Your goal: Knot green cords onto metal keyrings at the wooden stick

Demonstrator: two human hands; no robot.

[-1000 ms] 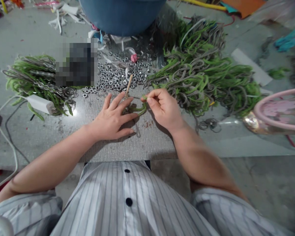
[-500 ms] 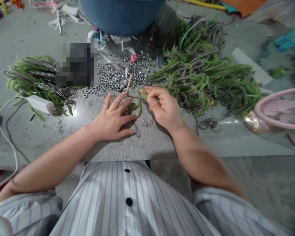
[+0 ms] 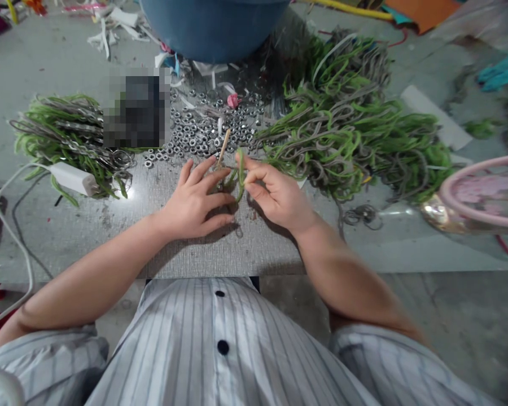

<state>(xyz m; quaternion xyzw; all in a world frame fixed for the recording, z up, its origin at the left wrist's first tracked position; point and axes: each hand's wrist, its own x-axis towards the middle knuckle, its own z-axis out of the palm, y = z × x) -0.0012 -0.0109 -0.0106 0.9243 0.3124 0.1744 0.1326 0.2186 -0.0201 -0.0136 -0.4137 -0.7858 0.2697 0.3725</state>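
My right hand (image 3: 281, 197) pinches a green cord (image 3: 241, 176) between thumb and fingers, and the cord stands up in a bend beside the fingertips. Opposite it, my left hand (image 3: 197, 197) is spread over the tabletop (image 3: 203, 256), its fingers reaching the lower part of that cord. What lies beneath those fingers is mostly hidden. A thin wooden stick (image 3: 224, 145) slants up from near the left fingertips. Beyond both hands, many metal nuts (image 3: 186, 132) are scattered.
Tangled green and grey cords (image 3: 342, 124) lie right; another bundle (image 3: 46, 124) with metal rings lies left beside a white charger (image 3: 74, 177). A blue tub (image 3: 215, 28) stands behind the nuts. A pink-rimmed clear object (image 3: 469, 197) is at far right. A dark blurred-out patch (image 3: 141, 113) covers something left.
The bend of green cord now stands taller at my right fingertips, which have shifted slightly. My left hand stays spread in nearly the same place.
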